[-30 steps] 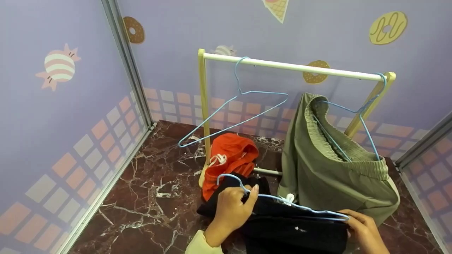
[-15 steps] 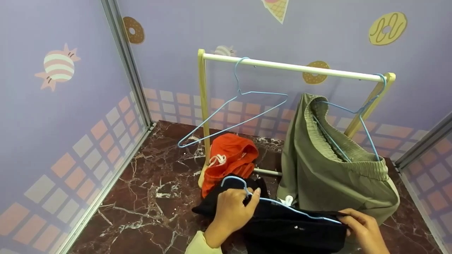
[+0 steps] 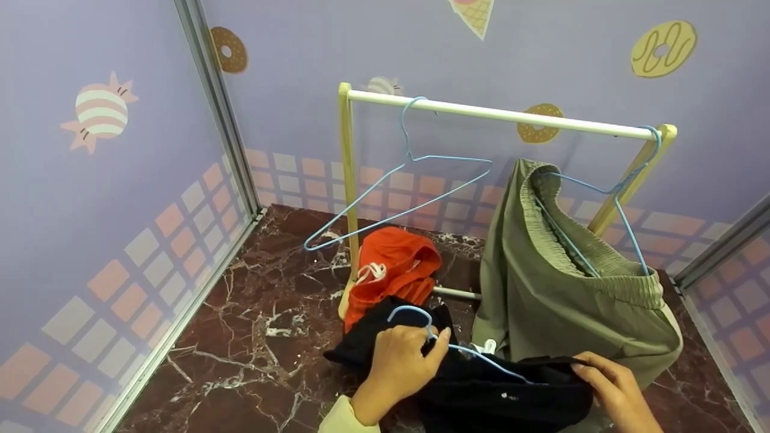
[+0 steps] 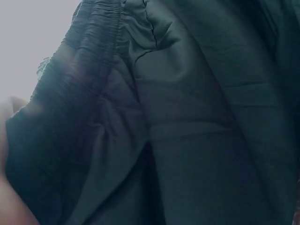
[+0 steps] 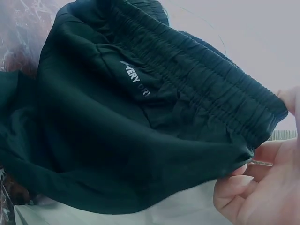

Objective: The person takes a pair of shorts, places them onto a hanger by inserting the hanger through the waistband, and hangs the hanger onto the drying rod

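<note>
My left hand [image 3: 404, 364] grips a blue wire hanger [image 3: 490, 362] near its neck, the hook curving up above the fingers. Farther right, the hanger's arm goes down inside the waistband of a pair of black pants [image 3: 505, 412]. At the right end of that waistband, my right hand [image 3: 616, 385] pinches the cloth between thumb and fingers. The right wrist view shows the gathered elastic waist and white lettering on the pants [image 5: 112, 136], with the right thumb at the waistband's top edge. Dark cloth of the pants [image 4: 187, 122] fills most of the left wrist view.
Behind the hands stands a clothes rack [image 3: 499, 113] with a white rail. A bare blue hanger [image 3: 397, 213] hangs at its left, olive pants [image 3: 559, 288] on another hanger at its right. Red shorts [image 3: 391, 264] lie by the left post on the marbled floor [image 3: 240, 337].
The hanger has moved right and down, its right end sliding into the black waistband and out of sight. The left hand shifted slightly right; the right hand stays at the waistband.
</note>
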Motion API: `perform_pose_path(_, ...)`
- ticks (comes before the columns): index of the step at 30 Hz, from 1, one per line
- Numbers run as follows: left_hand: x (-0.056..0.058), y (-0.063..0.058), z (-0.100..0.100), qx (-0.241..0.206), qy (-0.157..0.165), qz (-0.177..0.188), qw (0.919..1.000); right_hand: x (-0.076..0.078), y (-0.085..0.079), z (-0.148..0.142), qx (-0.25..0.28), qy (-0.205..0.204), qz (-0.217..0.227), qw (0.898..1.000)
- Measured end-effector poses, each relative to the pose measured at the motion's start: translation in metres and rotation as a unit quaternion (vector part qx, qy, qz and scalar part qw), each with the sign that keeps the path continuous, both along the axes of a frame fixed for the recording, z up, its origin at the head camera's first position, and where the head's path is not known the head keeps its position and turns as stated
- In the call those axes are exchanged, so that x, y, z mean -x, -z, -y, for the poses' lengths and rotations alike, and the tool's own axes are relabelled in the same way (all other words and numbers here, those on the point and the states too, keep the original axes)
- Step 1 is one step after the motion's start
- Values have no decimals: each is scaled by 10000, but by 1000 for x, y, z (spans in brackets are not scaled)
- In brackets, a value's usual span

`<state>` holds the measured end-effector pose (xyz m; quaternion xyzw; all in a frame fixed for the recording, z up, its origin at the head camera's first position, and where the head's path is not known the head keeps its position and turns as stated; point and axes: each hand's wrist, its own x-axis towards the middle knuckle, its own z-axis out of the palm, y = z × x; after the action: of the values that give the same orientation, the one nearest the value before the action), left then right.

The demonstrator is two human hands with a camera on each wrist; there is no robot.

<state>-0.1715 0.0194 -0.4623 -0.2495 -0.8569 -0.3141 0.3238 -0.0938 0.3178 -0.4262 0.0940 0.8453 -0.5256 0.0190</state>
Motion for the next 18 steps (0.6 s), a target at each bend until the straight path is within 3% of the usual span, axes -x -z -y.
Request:
perform_pose_path(5,-3,1,-4,55,16,6,10000,2,0,7,-44,-376,-191,9991)
perform_pose_path(10,-4,2,-6,-5,46,198,9998,5,6,16,-304,-459,-234,9982)
perform_pose_path(13,-4,3,-6,-106,68,268,9996,7,14,15,-263,-935,-489,9941)
perform_pose_path(15,-3,3,-6,-182,72,264,9995,7,21,12,-160,-1443,-1074,9836)
perform_pose_path(18,-2,3,-5,-311,52,290,9991,10,33,6,-74,-2258,-2262,9475)
